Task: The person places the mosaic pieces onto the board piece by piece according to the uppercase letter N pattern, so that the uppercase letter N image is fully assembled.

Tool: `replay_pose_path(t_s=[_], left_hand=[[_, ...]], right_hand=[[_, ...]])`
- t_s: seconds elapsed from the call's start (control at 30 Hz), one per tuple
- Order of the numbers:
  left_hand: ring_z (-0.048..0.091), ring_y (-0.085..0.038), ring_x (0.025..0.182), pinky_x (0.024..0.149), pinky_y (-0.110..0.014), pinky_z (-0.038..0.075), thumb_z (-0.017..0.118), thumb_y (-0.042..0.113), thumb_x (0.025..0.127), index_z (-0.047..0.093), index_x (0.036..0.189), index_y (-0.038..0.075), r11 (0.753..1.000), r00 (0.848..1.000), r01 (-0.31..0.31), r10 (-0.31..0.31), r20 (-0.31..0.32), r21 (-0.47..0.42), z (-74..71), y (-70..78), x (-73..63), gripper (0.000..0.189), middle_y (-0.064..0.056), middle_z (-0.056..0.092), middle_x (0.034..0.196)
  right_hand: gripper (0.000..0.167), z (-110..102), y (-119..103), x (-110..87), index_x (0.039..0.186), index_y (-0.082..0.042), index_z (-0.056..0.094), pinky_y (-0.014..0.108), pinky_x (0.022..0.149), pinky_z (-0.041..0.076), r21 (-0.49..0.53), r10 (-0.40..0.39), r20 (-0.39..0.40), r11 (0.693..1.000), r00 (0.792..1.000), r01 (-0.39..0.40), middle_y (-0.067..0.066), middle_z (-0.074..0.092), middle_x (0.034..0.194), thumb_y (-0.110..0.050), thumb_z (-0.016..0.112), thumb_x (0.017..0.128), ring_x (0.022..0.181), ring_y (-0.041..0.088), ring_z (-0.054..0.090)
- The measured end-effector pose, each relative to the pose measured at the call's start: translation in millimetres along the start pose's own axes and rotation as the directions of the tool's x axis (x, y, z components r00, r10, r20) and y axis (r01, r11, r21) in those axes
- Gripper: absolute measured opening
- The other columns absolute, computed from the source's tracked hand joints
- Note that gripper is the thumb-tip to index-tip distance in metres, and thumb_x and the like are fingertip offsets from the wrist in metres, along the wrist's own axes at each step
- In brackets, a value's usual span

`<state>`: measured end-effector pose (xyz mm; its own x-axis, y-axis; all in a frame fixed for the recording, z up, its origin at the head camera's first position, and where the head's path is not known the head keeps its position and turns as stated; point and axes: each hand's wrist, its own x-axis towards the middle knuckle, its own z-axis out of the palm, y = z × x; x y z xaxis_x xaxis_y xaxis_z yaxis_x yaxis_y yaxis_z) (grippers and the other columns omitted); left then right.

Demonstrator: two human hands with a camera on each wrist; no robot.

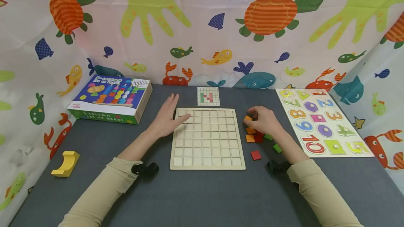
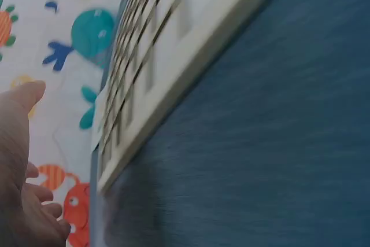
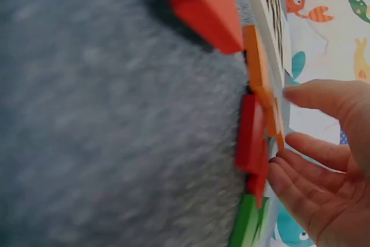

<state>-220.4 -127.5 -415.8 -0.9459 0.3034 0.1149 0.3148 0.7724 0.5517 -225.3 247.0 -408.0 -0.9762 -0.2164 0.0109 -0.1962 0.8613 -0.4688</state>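
A pale wooden board [image 1: 207, 139] divided into a grid of square cells lies at the middle of the table. My left hand [image 1: 168, 116] is over its upper left corner, fingers straight and thumb reaching across the first cells, holding nothing. To the board's right my right hand [image 1: 263, 119] is at a small pile of coloured square tiles. Its fingertips are at an orange tile [image 1: 248, 118]; in the right wrist view thumb and fingers [image 3: 315, 180] stand apart. Close by lie another orange tile [image 1: 250, 138], a red tile [image 1: 256, 155] and a green tile [image 1: 277, 148].
A small pattern card [image 1: 208, 96] lies behind the board. A boxed bead set [image 1: 110, 97] stands at the back left, with a yellow arched block [image 1: 66, 164] nearer the front. On the right is a number puzzle board [image 1: 323, 123]. A printed curtain [image 1: 195, 20] hangs behind the table.
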Motion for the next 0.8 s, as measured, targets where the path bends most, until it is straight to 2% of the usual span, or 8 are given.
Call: replay_pose_path(t_s=[0.07,0.13,0.3,0.4,0.5,0.6,0.7,0.8], left_hand=[[0.003,-0.031,0.148,0.115,-0.056,0.011,0.054,0.061,0.091,0.007,0.157,0.006,0.996,0.997,-0.013,0.019,0.068,-0.09,4.0,0.4,-11.3,0.098,-0.017,0.006,0.162],[0.004,-0.03,0.149,0.115,-0.055,0.01,0.056,0.062,0.09,0.006,0.157,0.005,0.992,0.992,-0.018,0.033,0.121,-0.122,7.3,0.2,-22.3,0.101,-0.017,0.005,0.162],[-0.001,-0.027,0.149,0.116,-0.052,0.003,0.061,0.067,0.083,0.001,0.157,0.004,0.997,0.971,-0.027,0.045,0.234,-0.079,11.2,-3.2,-46.0,0.114,-0.015,-0.001,0.163],[-0.003,-0.027,0.149,0.116,-0.051,0.0,0.065,0.071,0.077,-0.001,0.156,0.003,0.997,0.953,-0.071,0.076,0.293,-0.027,10.5,-6.1,-55.6,0.123,-0.015,-0.003,0.162],[-0.008,-0.028,0.148,0.116,-0.05,-0.002,0.07,0.073,0.071,-0.001,0.156,0.002,0.989,0.929,-0.147,0.137,0.343,0.002,9.0,-9.2,-61.0,0.131,-0.016,-0.007,0.162],[-0.014,-0.029,0.147,0.116,-0.05,-0.004,0.073,0.074,0.066,-0.004,0.156,0.003,0.977,0.902,-0.214,0.192,0.387,0.015,7.6,-12.8,-63.4,0.137,-0.017,-0.014,0.161],[-0.017,-0.029,0.146,0.115,-0.05,-0.006,0.075,0.074,0.064,-0.006,0.156,0.005,0.97,0.88,-0.242,0.214,0.424,0.011,6.2,-16.0,-64.1,0.14,-0.018,-0.019,0.159],[-0.019,-0.028,0.146,0.115,-0.05,-0.007,0.076,0.073,0.063,-0.006,0.156,0.006,0.969,0.866,-0.247,0.221,0.449,0.0,4.8,-18.4,-63.8,0.141,-0.018,-0.021,0.159]], right_hand=[[0.044,0.0,0.9,-2.2,0.122,0.002,0.062,0.049,0.088,0.048,0.008,-0.005,0.016,1.0,1.0,0.005,0.021,0.062,0.114,-0.025,0.071,0.089,0.103,0.034,0.059],[0.041,0.3,1.8,-3.3,0.121,0.001,0.063,0.05,0.09,0.047,0.014,-0.014,0.016,1.0,1.0,0.014,0.02,0.064,0.114,-0.023,0.072,0.088,0.104,0.034,0.059],[0.036,1.5,4.1,-4.2,0.117,-0.001,0.066,0.049,0.089,0.048,0.005,-0.038,-0.004,0.999,0.999,0.038,0.018,0.067,0.111,-0.02,0.073,0.088,0.101,0.032,0.061],[0.031,1.4,4.8,-4.6,0.113,-0.002,0.068,0.047,0.085,0.049,-0.009,-0.053,-0.029,0.999,0.998,0.053,0.016,0.068,0.107,-0.019,0.074,0.087,0.097,0.03,0.062],[0.028,1.1,2.1,-5.0,0.111,-0.003,0.068,0.045,0.08,0.052,0.011,-0.061,-0.069,0.998,0.996,0.062,0.015,0.069,0.104,-0.017,0.074,0.087,0.093,0.028,0.064],[0.028,2.3,-8.6,-5.3,0.11,-0.005,0.068,0.043,0.076,0.054,0.083,-0.063,-0.093,0.994,0.994,0.071,0.013,0.069,0.104,-0.018,0.075,0.087,0.091,0.027,0.066],[0.029,6.8,-26.4,-5.1,0.11,-0.006,0.068,0.042,0.077,0.055,0.162,-0.082,-0.087,0.982,0.993,0.096,0.011,0.07,0.103,-0.021,0.077,0.086,0.091,0.025,0.067],[0.028,14.4,-45.2,-4.6,0.108,-0.008,0.069,0.04,0.077,0.054,0.213,-0.12,-0.054,0.968,0.991,0.128,0.009,0.07,0.101,-0.021,0.078,0.085,0.09,0.023,0.067]])
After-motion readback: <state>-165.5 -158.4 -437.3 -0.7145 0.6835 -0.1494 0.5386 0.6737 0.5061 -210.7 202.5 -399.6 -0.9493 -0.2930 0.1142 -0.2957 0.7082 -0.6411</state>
